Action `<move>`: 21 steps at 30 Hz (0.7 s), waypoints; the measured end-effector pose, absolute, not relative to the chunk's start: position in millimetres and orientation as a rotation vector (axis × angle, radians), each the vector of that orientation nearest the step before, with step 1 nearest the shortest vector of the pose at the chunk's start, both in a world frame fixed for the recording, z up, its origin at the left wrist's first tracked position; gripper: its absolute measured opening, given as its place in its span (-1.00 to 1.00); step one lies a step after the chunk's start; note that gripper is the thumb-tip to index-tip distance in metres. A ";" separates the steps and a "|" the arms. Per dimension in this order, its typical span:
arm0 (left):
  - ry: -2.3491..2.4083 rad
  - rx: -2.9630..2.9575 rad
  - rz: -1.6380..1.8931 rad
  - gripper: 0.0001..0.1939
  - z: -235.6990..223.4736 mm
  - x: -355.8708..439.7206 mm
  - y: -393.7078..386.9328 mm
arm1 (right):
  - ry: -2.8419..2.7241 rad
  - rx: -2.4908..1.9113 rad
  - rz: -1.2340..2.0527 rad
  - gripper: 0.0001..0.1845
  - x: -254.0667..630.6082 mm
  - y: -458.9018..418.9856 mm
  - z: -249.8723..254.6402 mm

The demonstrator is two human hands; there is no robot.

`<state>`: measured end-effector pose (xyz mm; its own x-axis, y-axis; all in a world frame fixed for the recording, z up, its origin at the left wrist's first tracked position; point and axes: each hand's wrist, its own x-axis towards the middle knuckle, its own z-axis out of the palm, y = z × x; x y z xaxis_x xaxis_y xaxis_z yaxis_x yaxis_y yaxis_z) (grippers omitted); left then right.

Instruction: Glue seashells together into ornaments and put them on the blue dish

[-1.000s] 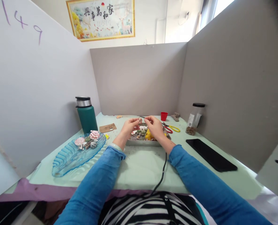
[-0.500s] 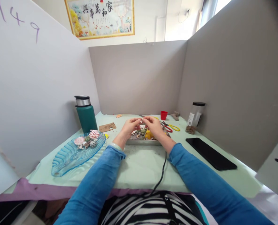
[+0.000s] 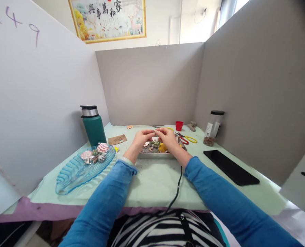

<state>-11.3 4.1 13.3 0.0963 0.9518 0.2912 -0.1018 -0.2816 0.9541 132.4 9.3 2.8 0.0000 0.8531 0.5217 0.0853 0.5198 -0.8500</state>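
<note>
Over a shallow tray (image 3: 156, 156), my left hand (image 3: 141, 140) and my right hand (image 3: 168, 138) meet with fingertips pinched together. Between them is a small whitish piece (image 3: 154, 131), too small to name and partly covered by the fingers. The tray holds dark grey, sand-like material, greenish stones or shells (image 3: 154, 144) and pale shell-like bits. A yellow figure (image 3: 162, 148), perhaps star-shaped, lies in the tray beside my right hand, which hides part of it. My wrists also cover the tray's sides.
At left, a blue glass dish (image 3: 75, 173) carries several shells, near a green bottle (image 3: 94, 128) and a brown card (image 3: 117, 139). Scissors (image 3: 190, 139), a red cup (image 3: 179, 126), a jar (image 3: 213, 128) and a black phone (image 3: 231, 167) are at right. A black cable (image 3: 178, 190) crosses the front.
The whitish piece has shifted slightly between my fingertips and shows less now. Both hands stay over the tray. The whole view has moved a little.
</note>
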 end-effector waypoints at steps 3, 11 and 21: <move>0.917 1.415 1.380 -0.67 12.6 -11.8 5.5 | -1.455 -0.860 0.734 -0.67 132.1 9.2 3.0; 0.916 1.490 1.420 -0.70 13.3 -11.6 4.9 | -1.431 -0.833 0.756 -0.66 131.7 8.8 2.9; 0.816 1.523 1.399 -0.60 17.8 -9.6 1.4 | -1.367 -0.796 0.845 -0.65 133.6 8.3 5.3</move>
<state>-9.6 1.4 17.8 0.1469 0.9041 0.4012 -0.0965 -0.3906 0.9155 133.6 8.3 5.3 0.0196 0.8726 0.4881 -0.0465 0.4885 -0.8713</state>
